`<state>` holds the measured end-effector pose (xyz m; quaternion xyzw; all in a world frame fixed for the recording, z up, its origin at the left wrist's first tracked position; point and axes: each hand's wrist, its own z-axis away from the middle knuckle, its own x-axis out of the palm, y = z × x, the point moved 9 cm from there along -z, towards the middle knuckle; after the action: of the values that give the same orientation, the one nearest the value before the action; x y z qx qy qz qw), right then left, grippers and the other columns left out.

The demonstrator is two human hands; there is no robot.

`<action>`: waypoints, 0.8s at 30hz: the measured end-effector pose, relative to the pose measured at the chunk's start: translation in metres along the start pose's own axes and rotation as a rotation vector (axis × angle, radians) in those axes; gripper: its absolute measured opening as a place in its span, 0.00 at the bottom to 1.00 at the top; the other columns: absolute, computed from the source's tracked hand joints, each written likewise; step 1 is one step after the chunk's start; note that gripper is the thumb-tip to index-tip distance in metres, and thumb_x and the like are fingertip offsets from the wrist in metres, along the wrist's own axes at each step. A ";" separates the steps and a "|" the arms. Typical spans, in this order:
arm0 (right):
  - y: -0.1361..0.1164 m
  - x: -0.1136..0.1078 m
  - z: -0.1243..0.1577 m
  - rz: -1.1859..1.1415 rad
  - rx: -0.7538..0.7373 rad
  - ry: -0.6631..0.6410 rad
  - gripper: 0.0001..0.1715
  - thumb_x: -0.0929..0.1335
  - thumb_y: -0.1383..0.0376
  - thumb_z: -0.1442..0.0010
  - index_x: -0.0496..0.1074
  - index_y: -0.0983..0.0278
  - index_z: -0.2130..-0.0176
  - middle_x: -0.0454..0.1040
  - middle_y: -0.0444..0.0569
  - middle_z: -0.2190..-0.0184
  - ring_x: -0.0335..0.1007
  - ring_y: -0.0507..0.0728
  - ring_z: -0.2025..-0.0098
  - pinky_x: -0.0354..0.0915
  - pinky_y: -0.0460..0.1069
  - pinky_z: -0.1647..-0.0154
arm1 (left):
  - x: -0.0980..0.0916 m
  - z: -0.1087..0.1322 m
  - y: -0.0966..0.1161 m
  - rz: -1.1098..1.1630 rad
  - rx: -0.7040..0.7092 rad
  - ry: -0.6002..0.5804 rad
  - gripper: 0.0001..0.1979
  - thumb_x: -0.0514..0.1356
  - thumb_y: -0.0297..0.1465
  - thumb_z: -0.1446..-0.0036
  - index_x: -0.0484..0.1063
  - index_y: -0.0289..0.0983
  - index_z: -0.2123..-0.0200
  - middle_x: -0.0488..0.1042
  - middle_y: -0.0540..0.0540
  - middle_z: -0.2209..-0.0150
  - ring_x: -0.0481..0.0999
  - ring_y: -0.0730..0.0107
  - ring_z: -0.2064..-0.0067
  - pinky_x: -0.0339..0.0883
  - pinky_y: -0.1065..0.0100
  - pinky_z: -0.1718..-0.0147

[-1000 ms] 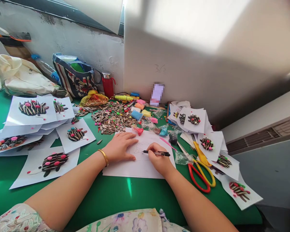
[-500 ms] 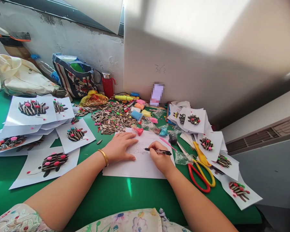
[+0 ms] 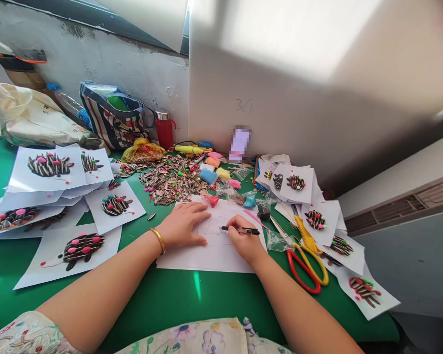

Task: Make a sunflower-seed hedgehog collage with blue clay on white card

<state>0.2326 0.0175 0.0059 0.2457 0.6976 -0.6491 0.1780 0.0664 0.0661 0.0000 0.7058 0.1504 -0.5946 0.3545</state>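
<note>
White paper (image 3: 206,258) lies in front of me on the green table, several sheets thick. On its left part my left hand (image 3: 184,223) rests flat, fingers spread, with a gold bangle at the wrist. My right hand (image 3: 243,241) is closed around a black pen (image 3: 245,230), whose tip meets the paper. Beside the tip is a small pencil-thin line drawing (image 3: 214,225) of a rounded animal shape. Just beyond the paper sit small bags of coloured clay, among them a red lump (image 3: 211,200), a blue one (image 3: 250,199) and a black one (image 3: 264,210).
A heap of striped sunflower seeds (image 3: 173,179) spreads behind the paper. Red and yellow scissors (image 3: 306,268) and a yellow cutter (image 3: 306,236) lie right. Finished seed hedgehog pictures (image 3: 83,248) pile up on both sides. A red flask (image 3: 164,130) and bags (image 3: 112,115) stand at the back.
The pen has shifted very slightly in my right hand, its back end tilting a little. My left hand stays in place on the paper.
</note>
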 end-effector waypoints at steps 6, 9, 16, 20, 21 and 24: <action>-0.003 -0.003 -0.001 -0.008 -0.015 0.028 0.07 0.62 0.65 0.43 0.70 0.60 0.68 0.72 0.43 0.72 0.67 0.56 0.68 0.60 0.48 0.66 | 0.000 0.000 0.000 0.008 -0.004 0.002 0.41 0.66 0.55 0.56 0.64 0.51 0.39 0.59 0.46 0.34 0.56 0.47 0.34 0.46 0.48 0.37; -0.004 -0.001 -0.002 -0.002 -0.012 0.012 0.08 0.62 0.64 0.43 0.70 0.61 0.67 0.73 0.44 0.71 0.68 0.56 0.67 0.60 0.48 0.66 | 0.000 0.000 0.000 0.008 -0.003 0.000 0.40 0.66 0.54 0.55 0.64 0.50 0.39 0.58 0.46 0.34 0.56 0.48 0.34 0.46 0.48 0.37; 0.001 -0.002 -0.003 0.032 -0.007 0.021 0.07 0.62 0.64 0.43 0.70 0.60 0.68 0.73 0.43 0.72 0.68 0.56 0.68 0.60 0.49 0.67 | 0.000 0.000 0.000 0.011 0.005 0.005 0.41 0.66 0.55 0.56 0.64 0.50 0.39 0.59 0.46 0.34 0.57 0.47 0.34 0.47 0.48 0.37; 0.001 -0.004 -0.003 -0.001 -0.020 0.041 0.08 0.62 0.64 0.43 0.70 0.60 0.67 0.73 0.44 0.72 0.68 0.57 0.68 0.61 0.49 0.67 | 0.000 0.000 0.000 0.015 0.008 0.010 0.40 0.66 0.55 0.56 0.64 0.51 0.39 0.59 0.46 0.34 0.57 0.47 0.35 0.47 0.48 0.37; 0.001 -0.004 -0.003 -0.004 -0.020 0.041 0.08 0.62 0.63 0.43 0.70 0.60 0.66 0.74 0.44 0.71 0.68 0.57 0.68 0.61 0.49 0.67 | 0.000 0.000 -0.001 0.015 0.006 0.010 0.40 0.66 0.54 0.56 0.64 0.51 0.39 0.59 0.46 0.34 0.57 0.47 0.35 0.47 0.49 0.37; 0.000 -0.002 -0.003 0.003 -0.016 0.016 0.08 0.62 0.63 0.42 0.71 0.60 0.65 0.75 0.44 0.69 0.69 0.57 0.66 0.61 0.49 0.67 | 0.001 0.000 -0.001 0.012 0.004 0.011 0.41 0.66 0.54 0.56 0.64 0.51 0.39 0.59 0.46 0.34 0.57 0.47 0.34 0.47 0.49 0.37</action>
<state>0.2341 0.0208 0.0070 0.2503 0.7037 -0.6414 0.1753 0.0661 0.0667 -0.0008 0.7107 0.1470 -0.5888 0.3558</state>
